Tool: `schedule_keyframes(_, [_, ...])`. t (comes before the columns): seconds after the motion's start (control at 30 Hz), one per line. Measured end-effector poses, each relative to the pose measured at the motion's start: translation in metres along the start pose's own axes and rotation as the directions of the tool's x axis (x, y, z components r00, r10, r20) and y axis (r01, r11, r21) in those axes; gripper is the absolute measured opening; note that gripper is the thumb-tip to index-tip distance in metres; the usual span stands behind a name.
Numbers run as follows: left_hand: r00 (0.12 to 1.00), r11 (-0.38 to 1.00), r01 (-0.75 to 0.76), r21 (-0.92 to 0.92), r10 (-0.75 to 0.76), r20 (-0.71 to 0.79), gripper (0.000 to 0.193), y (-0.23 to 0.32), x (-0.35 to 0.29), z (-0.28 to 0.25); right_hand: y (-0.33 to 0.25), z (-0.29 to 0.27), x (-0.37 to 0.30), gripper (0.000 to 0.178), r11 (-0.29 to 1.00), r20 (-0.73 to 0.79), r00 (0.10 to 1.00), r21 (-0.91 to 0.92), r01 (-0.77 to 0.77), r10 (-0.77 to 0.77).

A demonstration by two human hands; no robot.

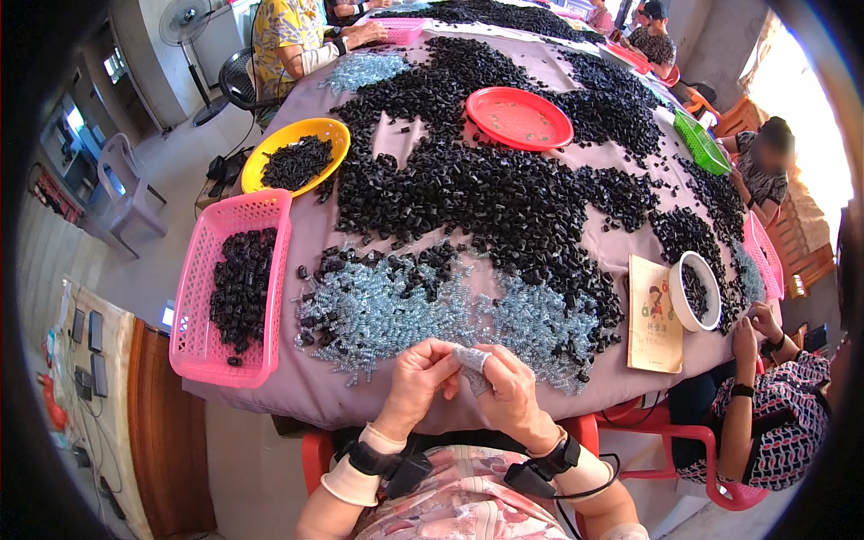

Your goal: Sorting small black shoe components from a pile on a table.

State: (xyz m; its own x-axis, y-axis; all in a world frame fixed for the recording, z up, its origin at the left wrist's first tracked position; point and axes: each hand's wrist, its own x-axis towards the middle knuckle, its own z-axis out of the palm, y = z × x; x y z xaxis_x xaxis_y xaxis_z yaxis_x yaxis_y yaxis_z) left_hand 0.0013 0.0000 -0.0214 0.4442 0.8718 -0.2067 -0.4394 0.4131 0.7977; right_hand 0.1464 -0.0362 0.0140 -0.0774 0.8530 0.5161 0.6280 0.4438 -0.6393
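1. Head view: the left hand [421,378] and right hand [513,391] are together, fingers meeting at a grey wrap [472,362] on the right; whether they grip any small piece, I cannot tell.
2. Clear coiled pieces [544,315] lie heaped on the bench [601,243] just beyond, black pieces [450,193] behind them.
3. A pink basket [187,315] stands leftward.

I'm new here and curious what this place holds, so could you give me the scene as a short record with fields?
Left hand: fingertips bent in beside the right; grip unclear
Right hand: grey wrap at its fingers
In front: heap of pale blue spiral pieces
Beyond: small black pieces spread across the cloth
Left side: pink basket and yellow bowl, both holding black pieces
Right side: booklet, white bowl
Farther: red tray
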Motion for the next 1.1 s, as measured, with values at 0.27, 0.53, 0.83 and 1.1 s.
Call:
schedule_keyframes(0.27, [0.996,0.995,-0.047,-0.092,0.04,-0.081,0.014,0.015,-0.006,-0.01,0.012,0.004,0.033,0.026,0.95,0.188,0.976,0.269,-0.157,0.108])
schedule_keyframes(0.53, [0.999,0.961,-0.041,-0.273,0.042,-0.001,0.016,0.01,-0.008,-0.026,0.045,0.028,0.074,0.022,0.991,0.061,0.989,0.001,-0.135,0.135])
schedule_keyframes(0.83, [1.0,0.98,-0.022,-0.198,0.022,-0.001,0.017,0.01,0.004,-0.021,0.066,0.055,0.093,0.029,0.979,0.087,0.996,-0.205,-0.008,0.026])
schedule_keyframes(1.1, [0.998,0.973,-0.022,-0.231,0.035,0.053,0.019,0.011,0.002,-0.024,0.072,0.056,0.097,0.025,0.948,0.141,0.986,-0.291,0.129,-0.091])
